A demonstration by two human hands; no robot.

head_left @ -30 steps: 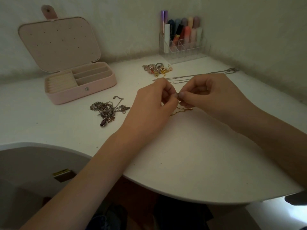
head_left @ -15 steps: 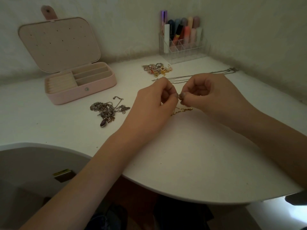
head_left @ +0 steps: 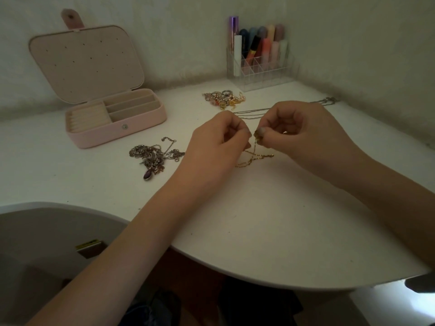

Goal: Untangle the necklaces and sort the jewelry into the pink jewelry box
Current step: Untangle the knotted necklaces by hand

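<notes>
Since a second ago the two hands have drawn slightly apart, and the gold chain now shows as a short vertical strand between them where before the fingertips nearly met.

Nearest, in the middle of the frame, the left hand has its fingers curled in, thumb and forefinger pinched; it seems to hold part of the chain, though the contact itself is hidden behind the knuckles. Just right of it, the right hand pinches the chain's upper end between thumb and forefinger, the other fingers curled. From that pinch the chain hangs straight down to the white table, then spreads in crossed strands lying left to right under the gap between the hands. So the knot, as I judge it, sits below and between both sets of fingertips, about equally near to each; the next pull would run sideways, along the table.

Left of centre lies a silver tangle with a dark purple pendant, untouched. Farther back, centre, thin silver chains stretch toward the right wall, and beyond them sits a small heap of rings and earrings. In the upper left the pink jewelry box stands open, its compartments holding nothing that I can see. A clear organizer of cosmetics stands at the upper centre.
</notes>
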